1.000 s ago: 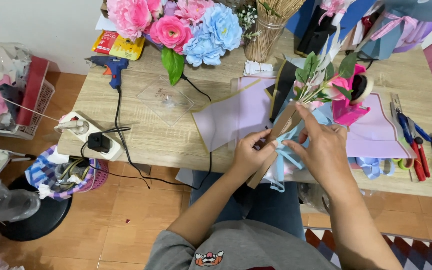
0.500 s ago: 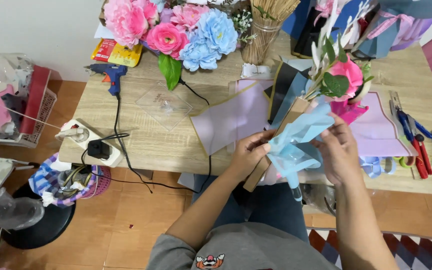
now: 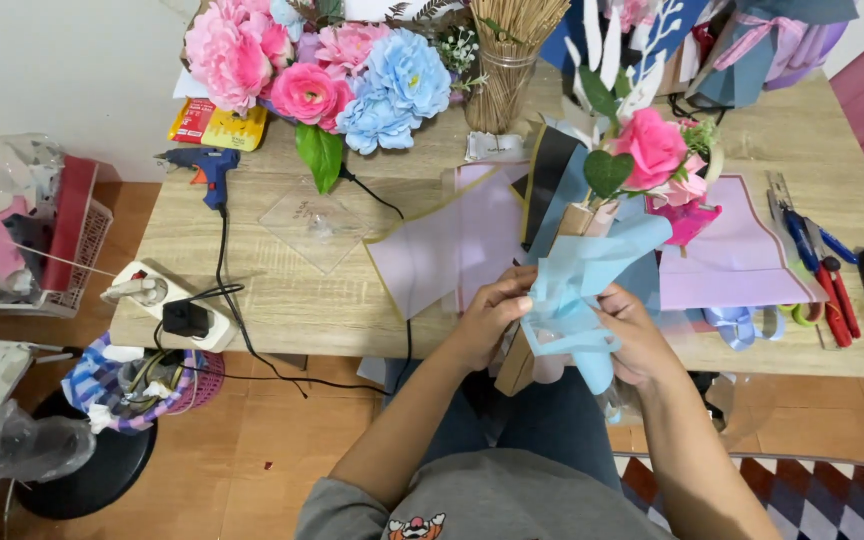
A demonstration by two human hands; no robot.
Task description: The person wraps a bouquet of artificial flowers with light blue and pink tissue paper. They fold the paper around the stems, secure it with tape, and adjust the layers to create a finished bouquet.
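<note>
Over wood-grain table (image 3: pixel 352 300) | hands pinch soft blue ribbon (image 3: pixel 572 310)

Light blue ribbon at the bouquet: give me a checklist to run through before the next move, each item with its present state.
1. Left hand grips the light blue ribbon: ok.
2. Right hand grips the ribbon from the other side: ok.
3. Bouquet upright between the hands, pink rose on top: ok.
4. Ribbon fully round the stem wrap: cannot tell, back hidden.
5. Scissors lie on the table to the right: ok.
6. Glue gun lies clear of the hands: ok.
</note>
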